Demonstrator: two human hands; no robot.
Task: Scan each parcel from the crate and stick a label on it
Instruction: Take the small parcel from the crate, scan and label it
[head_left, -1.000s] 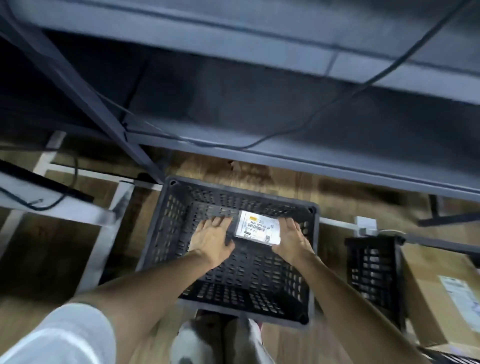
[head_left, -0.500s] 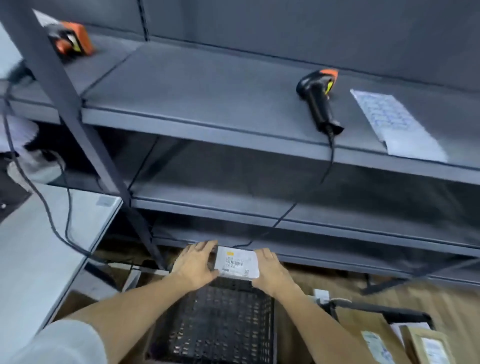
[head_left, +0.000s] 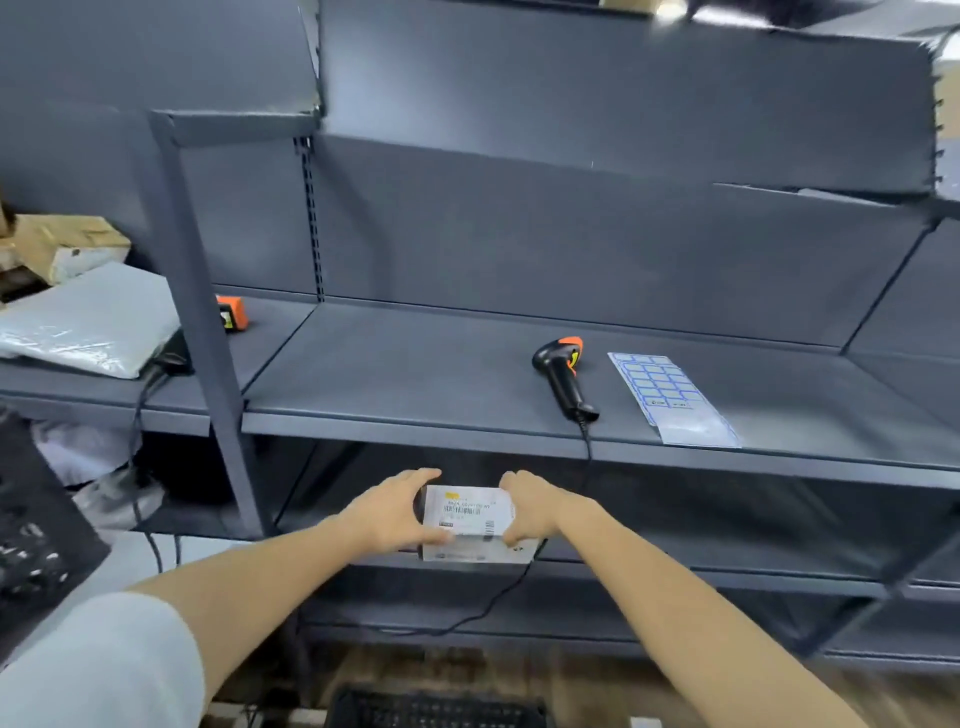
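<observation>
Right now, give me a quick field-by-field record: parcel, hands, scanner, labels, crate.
parcel: small white box with a printed barcode label on top, held in the air below the shelf edge
left hand: grips the parcel's left end
right hand: grips the parcel's right end
scanner: black and orange handheld lying on the shelf, cable hanging over the front edge
label sheet: flat on the shelf, right of the scanner, untouched
crate: black rim at the bottom edge, contents not visible
</observation>
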